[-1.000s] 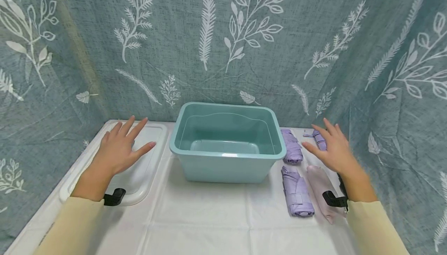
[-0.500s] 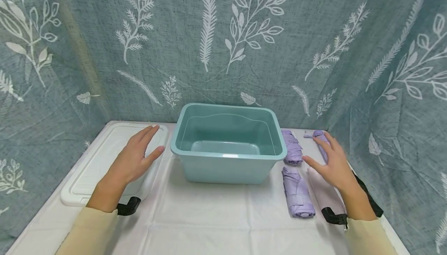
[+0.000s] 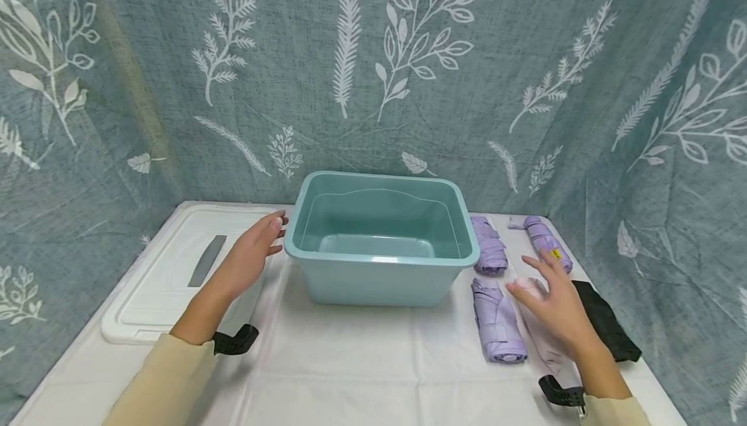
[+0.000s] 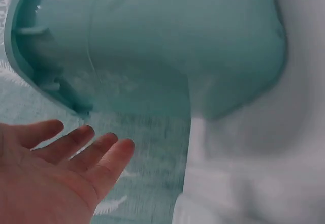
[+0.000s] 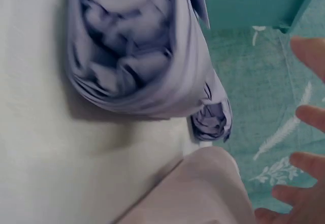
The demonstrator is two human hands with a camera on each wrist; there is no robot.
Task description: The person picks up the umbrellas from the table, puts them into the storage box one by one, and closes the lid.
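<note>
A teal plastic tub (image 3: 373, 283) stands upright in the middle of the table, its inside bare. My left hand (image 3: 248, 254) is right at the tub's left rim, fingers extended and nothing held; the left wrist view has the fingertips just below that rim (image 4: 30, 76). Over a slim pink fabric pouch (image 3: 545, 332) hovers my right hand (image 3: 554, 303), its fingers spread. Two folded purple umbrellas, a front one (image 3: 498, 329) and a rear one (image 3: 487, 244), lie between that hand and the tub. Farther back is a slimmer purple one (image 3: 545, 241) with a yellow label.
A white lid (image 3: 154, 270) with a grey handle (image 3: 207, 260) lies flat at the left, partly under my left forearm. A black fabric pouch (image 3: 607, 322) lies near the table's right edge. Patterned teal curtains (image 3: 373, 76) hang behind and at both sides.
My left hand has moved right, from over the lid to the tub's left rim, uncovering the grey handle. My right hand has come nearer and lower, revealing the black pouch and yellow label.
</note>
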